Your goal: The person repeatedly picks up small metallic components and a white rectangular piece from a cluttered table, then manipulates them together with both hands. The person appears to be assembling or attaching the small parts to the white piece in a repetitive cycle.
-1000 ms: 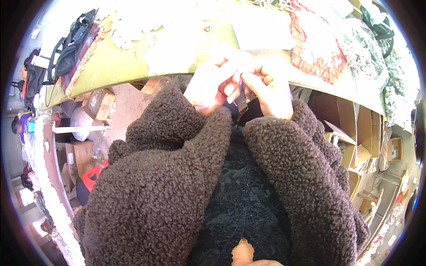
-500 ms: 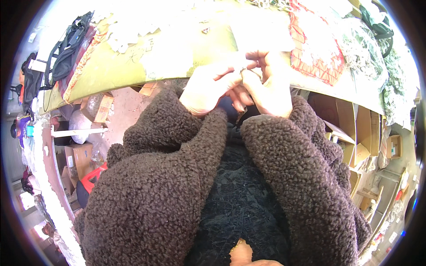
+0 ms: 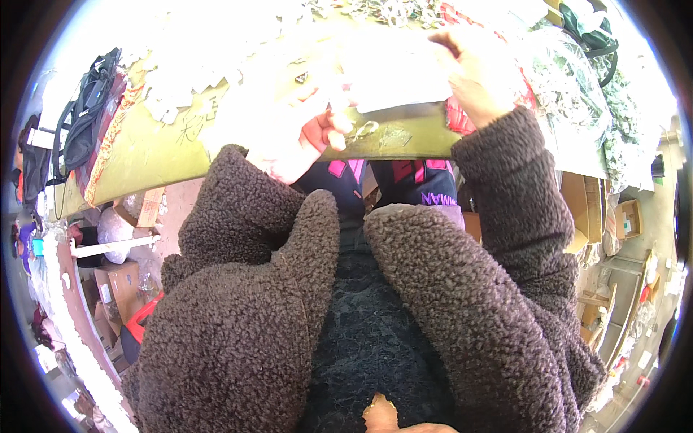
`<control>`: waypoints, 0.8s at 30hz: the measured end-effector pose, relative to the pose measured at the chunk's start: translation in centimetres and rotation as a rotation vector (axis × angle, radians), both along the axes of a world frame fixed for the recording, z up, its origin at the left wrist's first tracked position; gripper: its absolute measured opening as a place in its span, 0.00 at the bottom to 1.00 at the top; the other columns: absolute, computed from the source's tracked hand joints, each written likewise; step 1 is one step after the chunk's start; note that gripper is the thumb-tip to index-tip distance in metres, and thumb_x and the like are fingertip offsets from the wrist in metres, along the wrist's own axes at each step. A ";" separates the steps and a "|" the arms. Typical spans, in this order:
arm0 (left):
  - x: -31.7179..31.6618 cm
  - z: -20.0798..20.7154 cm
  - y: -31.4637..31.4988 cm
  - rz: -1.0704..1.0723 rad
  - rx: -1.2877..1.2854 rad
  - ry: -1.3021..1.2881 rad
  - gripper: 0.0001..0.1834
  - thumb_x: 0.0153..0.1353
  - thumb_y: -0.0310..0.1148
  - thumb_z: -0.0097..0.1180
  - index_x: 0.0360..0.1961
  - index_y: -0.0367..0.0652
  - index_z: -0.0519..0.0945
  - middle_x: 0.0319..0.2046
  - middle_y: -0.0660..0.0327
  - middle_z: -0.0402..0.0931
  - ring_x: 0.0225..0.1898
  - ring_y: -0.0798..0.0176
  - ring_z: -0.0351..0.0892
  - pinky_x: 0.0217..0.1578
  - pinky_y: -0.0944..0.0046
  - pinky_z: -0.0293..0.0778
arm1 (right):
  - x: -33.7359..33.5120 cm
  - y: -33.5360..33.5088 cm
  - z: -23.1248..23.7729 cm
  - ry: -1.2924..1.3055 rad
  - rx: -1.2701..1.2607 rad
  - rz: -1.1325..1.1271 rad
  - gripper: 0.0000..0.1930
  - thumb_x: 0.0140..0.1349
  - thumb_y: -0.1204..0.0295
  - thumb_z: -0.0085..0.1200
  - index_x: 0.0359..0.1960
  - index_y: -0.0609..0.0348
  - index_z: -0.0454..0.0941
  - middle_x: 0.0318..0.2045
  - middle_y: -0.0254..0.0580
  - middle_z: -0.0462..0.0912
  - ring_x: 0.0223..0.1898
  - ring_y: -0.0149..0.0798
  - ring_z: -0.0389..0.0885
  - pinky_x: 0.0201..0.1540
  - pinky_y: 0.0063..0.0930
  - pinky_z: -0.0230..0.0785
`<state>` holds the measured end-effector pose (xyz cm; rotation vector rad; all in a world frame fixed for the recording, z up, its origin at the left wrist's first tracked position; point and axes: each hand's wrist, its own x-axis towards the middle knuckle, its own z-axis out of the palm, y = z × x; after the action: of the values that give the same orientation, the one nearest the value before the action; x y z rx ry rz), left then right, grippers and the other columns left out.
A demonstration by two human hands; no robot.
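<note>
My left hand [image 3: 307, 137] is over the table's near edge with its fingers curled in. Glare washes out its upper part, so anything pinched there is hidden. Close by, a small pale loop [image 3: 367, 130] shows against the yellow-green tabletop [image 3: 404, 133]. My right hand [image 3: 480, 76] reaches farther over the table, fingers apart and nothing visible in them. It is beside a bright white sheet-like patch [image 3: 401, 86] and over a red net [image 3: 460, 117].
A black strapped bag [image 3: 94, 94] lies at the left end of the table. Clear plastic bags [image 3: 577, 86] and greenish stringy material [image 3: 624, 137] are at the right. Cardboard boxes [image 3: 119, 285] stand below on the left. White scraps [image 3: 170, 101] lie on the tabletop.
My hands were together, fingers meeting at a small thing. Now they are apart: the left has shifted left and nearer, the right has moved right and farther over the table.
</note>
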<state>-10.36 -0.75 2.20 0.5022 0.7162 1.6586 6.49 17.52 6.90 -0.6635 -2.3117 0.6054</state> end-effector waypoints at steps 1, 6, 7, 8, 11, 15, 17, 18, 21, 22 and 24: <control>0.2 -0.2 0.0 0.066 -0.070 -0.071 0.17 0.63 0.30 0.49 0.51 0.32 0.69 0.38 0.51 0.75 0.32 0.62 0.77 0.28 0.65 0.76 | -0.1 0.7 -0.1 -0.117 0.199 -0.027 0.08 0.59 0.68 0.53 0.36 0.57 0.79 0.29 0.39 0.80 0.33 0.34 0.78 0.40 0.26 0.69; -0.3 -0.7 -0.1 -0.019 0.031 -0.177 0.11 0.60 0.27 0.53 0.44 0.38 0.73 0.38 0.55 0.77 0.38 0.62 0.79 0.33 0.68 0.77 | -0.8 0.9 -0.5 -0.293 0.333 -0.045 0.08 0.56 0.64 0.55 0.31 0.52 0.80 0.27 0.37 0.81 0.32 0.39 0.78 0.37 0.32 0.68; -0.3 -0.8 -0.2 0.001 0.013 -0.151 0.13 0.61 0.27 0.51 0.47 0.37 0.71 0.38 0.54 0.76 0.35 0.62 0.78 0.30 0.66 0.77 | -0.8 0.6 -0.4 -0.283 0.331 -0.043 0.08 0.55 0.64 0.55 0.30 0.52 0.80 0.26 0.37 0.81 0.32 0.38 0.78 0.37 0.31 0.68; -0.3 -0.8 -0.2 0.019 -0.006 -0.123 0.15 0.63 0.28 0.49 0.50 0.35 0.70 0.38 0.54 0.76 0.31 0.62 0.77 0.28 0.65 0.76 | -0.7 0.5 -0.2 -0.245 0.423 -0.029 0.08 0.55 0.64 0.56 0.30 0.53 0.80 0.26 0.37 0.81 0.32 0.39 0.78 0.37 0.32 0.68; -0.5 -0.9 0.1 -0.054 -0.012 -0.048 0.14 0.63 0.27 0.49 0.49 0.35 0.70 0.39 0.55 0.77 0.30 0.64 0.77 0.27 0.67 0.77 | -0.4 0.9 0.0 -0.232 0.445 -0.002 0.07 0.55 0.66 0.56 0.32 0.54 0.80 0.26 0.38 0.80 0.32 0.40 0.78 0.38 0.31 0.68; -0.5 -0.6 0.3 -0.064 -0.086 -0.054 0.14 0.63 0.26 0.49 0.49 0.35 0.71 0.38 0.53 0.78 0.29 0.67 0.77 0.26 0.67 0.78 | -2.8 2.5 -2.3 -0.081 -0.044 0.146 0.07 0.57 0.71 0.55 0.34 0.59 0.79 0.27 0.40 0.79 0.32 0.36 0.77 0.38 0.27 0.68; -0.6 -0.3 0.3 -0.081 -0.085 -0.023 0.13 0.62 0.27 0.50 0.48 0.34 0.71 0.38 0.53 0.78 0.28 0.68 0.78 0.25 0.67 0.78 | -3.7 3.2 -3.6 -0.088 -0.153 0.181 0.07 0.57 0.73 0.54 0.35 0.62 0.78 0.27 0.40 0.78 0.32 0.33 0.76 0.37 0.24 0.68; -0.6 -0.3 0.2 -0.084 -0.096 -0.035 0.13 0.62 0.27 0.50 0.48 0.34 0.71 0.38 0.53 0.78 0.27 0.68 0.77 0.25 0.67 0.77 | -3.8 3.4 -4.0 -0.148 -0.146 0.185 0.07 0.57 0.74 0.54 0.35 0.63 0.78 0.27 0.40 0.78 0.32 0.31 0.76 0.37 0.23 0.67; -0.5 -0.2 0.0 -0.065 -0.100 -0.046 0.13 0.62 0.28 0.51 0.46 0.34 0.71 0.37 0.53 0.78 0.25 0.68 0.77 0.23 0.67 0.77 | -3.4 3.4 -4.0 -0.207 0.045 0.182 0.07 0.57 0.73 0.54 0.36 0.62 0.78 0.28 0.40 0.79 0.31 0.31 0.76 0.37 0.22 0.68; -0.5 -0.2 0.1 -0.066 -0.083 -0.056 0.13 0.61 0.28 0.52 0.46 0.34 0.71 0.37 0.53 0.78 0.24 0.68 0.77 0.22 0.67 0.77 | -3.0 3.1 -3.6 -0.221 0.119 0.152 0.07 0.57 0.73 0.54 0.36 0.61 0.78 0.28 0.40 0.79 0.31 0.32 0.77 0.37 0.22 0.68; -0.5 -0.3 0.1 -0.068 -0.064 -0.063 0.13 0.61 0.28 0.52 0.45 0.35 0.71 0.37 0.52 0.78 0.23 0.68 0.77 0.21 0.67 0.77 | -2.2 2.4 -2.6 -0.258 0.209 0.086 0.07 0.57 0.70 0.54 0.35 0.59 0.79 0.27 0.39 0.80 0.31 0.34 0.78 0.37 0.24 0.68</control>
<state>-10.85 -0.61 1.89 0.4228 0.6967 1.5760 4.28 19.95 4.27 -0.5730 -2.6101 0.3238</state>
